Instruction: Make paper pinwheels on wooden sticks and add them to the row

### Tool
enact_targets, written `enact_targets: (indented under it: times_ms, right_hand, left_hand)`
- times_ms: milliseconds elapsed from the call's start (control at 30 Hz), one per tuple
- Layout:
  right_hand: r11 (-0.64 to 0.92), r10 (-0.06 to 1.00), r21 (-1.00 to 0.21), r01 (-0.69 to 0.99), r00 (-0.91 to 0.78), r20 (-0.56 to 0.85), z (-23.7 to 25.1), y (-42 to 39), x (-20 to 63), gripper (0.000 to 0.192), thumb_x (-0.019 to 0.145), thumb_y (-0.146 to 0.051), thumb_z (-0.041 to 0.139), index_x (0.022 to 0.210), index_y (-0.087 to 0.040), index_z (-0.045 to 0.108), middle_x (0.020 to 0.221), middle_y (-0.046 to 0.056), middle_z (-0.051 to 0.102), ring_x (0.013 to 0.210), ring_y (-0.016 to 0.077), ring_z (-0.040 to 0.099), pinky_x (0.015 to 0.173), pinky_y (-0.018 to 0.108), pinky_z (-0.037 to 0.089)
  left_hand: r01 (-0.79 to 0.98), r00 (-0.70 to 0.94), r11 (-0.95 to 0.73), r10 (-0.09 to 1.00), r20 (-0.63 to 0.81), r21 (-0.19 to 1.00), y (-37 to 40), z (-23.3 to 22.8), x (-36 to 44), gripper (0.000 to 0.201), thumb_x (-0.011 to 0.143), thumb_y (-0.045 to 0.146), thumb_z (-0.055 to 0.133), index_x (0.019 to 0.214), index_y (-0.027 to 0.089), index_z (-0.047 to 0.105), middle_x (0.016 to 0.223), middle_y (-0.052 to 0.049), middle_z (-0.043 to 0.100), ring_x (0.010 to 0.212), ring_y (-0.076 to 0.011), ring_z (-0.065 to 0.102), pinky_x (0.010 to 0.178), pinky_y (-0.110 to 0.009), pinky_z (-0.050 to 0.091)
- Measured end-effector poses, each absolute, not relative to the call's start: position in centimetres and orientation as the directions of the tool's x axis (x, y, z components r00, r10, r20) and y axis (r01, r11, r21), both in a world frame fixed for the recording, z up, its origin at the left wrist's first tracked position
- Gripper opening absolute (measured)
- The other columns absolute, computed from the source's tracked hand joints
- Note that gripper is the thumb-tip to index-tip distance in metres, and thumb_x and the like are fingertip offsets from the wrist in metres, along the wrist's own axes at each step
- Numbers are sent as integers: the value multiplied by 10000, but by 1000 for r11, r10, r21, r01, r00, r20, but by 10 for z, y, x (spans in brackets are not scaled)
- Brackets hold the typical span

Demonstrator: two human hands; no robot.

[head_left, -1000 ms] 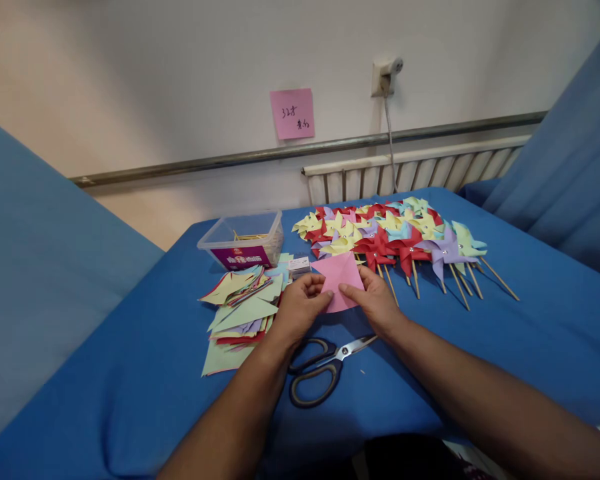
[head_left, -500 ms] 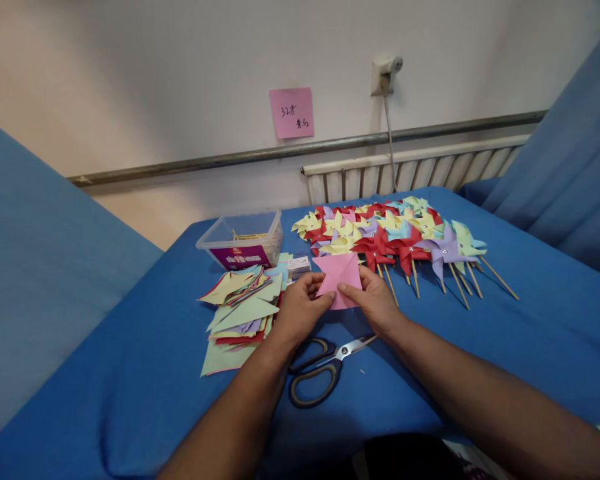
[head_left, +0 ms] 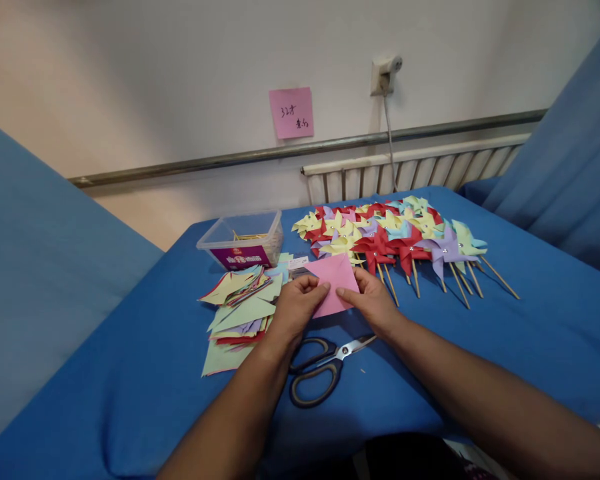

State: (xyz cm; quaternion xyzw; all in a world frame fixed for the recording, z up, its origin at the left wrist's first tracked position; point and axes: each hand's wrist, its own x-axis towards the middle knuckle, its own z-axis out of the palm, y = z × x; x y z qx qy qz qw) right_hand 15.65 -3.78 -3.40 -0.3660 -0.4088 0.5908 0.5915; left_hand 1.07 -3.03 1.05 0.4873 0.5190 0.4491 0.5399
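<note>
A square of pink paper (head_left: 336, 280) is held up between my two hands, above the blue table cover. My left hand (head_left: 300, 301) pinches its left edge, thumb on top. On the right edge my right hand (head_left: 373, 298) grips it the same way, its thumb lying on the paper's face. Crease or cut lines run toward the paper's corners. Just below my hands lie scissors (head_left: 325, 365) with dark handles, blades pointing right. Left of my left hand is a pile of coloured paper pieces (head_left: 243, 313), and a small white box (head_left: 299, 264) sits partly hidden behind the pink paper.
Many finished paper pinwheels (head_left: 380, 233) on wooden sticks cover the back right of the blue table cover (head_left: 155, 373). A clear plastic bin (head_left: 240, 237) with sticks inside stands at the back left. A radiator (head_left: 420, 163) and a pink note (head_left: 291, 113) are beyond.
The pink paper has turned slightly and tilted in my hands, its edges now looking straighter. My left hand has shifted its hold a little. The things on the table have stayed in place.
</note>
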Motion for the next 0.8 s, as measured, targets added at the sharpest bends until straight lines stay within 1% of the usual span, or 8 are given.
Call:
enact_targets:
  times_ms: [100, 333, 533, 633, 700, 733, 800]
  right_hand:
    - [42, 998, -919, -392, -26, 56, -33, -38, 156, 408, 622, -346, 821, 966, -204, 652, 904, 22, 730, 823, 218, 672, 798, 379, 524]
    - [43, 999, -922, -384, 3, 45, -33, -38, 156, 397, 636, -338, 807, 975, -197, 656, 942, 35, 733, 829, 218, 669, 797, 377, 517]
    - [61, 998, -939, -339, 17, 59, -33, -36, 157, 385, 628, -306, 790, 969, -201, 645, 925, 28, 726, 819, 217, 665, 779, 370, 515]
    - [70, 997, -949, -306, -2, 74, -35, -35, 156, 355, 658, -300, 764, 969, -199, 626, 925, 35, 714, 821, 218, 662, 784, 380, 516]
    - [110, 993, -955, -274, -7, 117, -37, -35, 156, 333, 703, -302, 727, 994, -203, 597, 927, 44, 702, 835, 224, 664, 784, 391, 524]
    - [159, 987, -958, -238, 11, 161, -38, -35, 156, 338, 727, -295, 705, 1027, -207, 579, 957, 54, 693, 867, 230, 663, 793, 397, 526]
    - [322, 945, -943, -80, 92, 315, -36, -39, 158, 409, 750, -260, 678, 1132, -217, 536, 1088, 85, 653, 1000, 249, 637, 840, 414, 520]
  left_hand:
    - [21, 52, 126, 991, -127, 992, -29, 8, 10, 333, 566, 370, 808, 631, 165, 554, 528, 61, 519, 469, -70, 411, 475, -202, 294]
    - [29, 53, 108, 993, -109, 994, -31, 9, 12, 326, 565, 363, 809, 625, 170, 552, 524, 58, 518, 469, -78, 421, 475, -209, 300]
    - [55, 67, 101, 992, -105, 993, -32, 10, 13, 333, 553, 362, 806, 572, 174, 531, 496, 57, 491, 465, -80, 395, 473, -216, 276]
    - [67, 70, 125, 989, -130, 990, -31, 10, 11, 319, 551, 351, 802, 560, 168, 541, 496, 49, 499, 470, -84, 410, 484, -221, 284]
    - [49, 65, 152, 986, -155, 987, -30, 9, 10, 308, 546, 341, 805, 566, 166, 553, 500, 44, 512, 470, -87, 422, 488, -223, 292]
    - [27, 59, 164, 984, -166, 986, -30, 9, 10, 304, 546, 335, 807, 568, 166, 555, 496, 44, 511, 466, -86, 422, 487, -223, 293]
    - [-46, 40, 186, 982, -184, 982, -28, 8, 8, 301, 550, 320, 808, 569, 169, 548, 482, 49, 499, 452, -81, 412, 478, -223, 290]
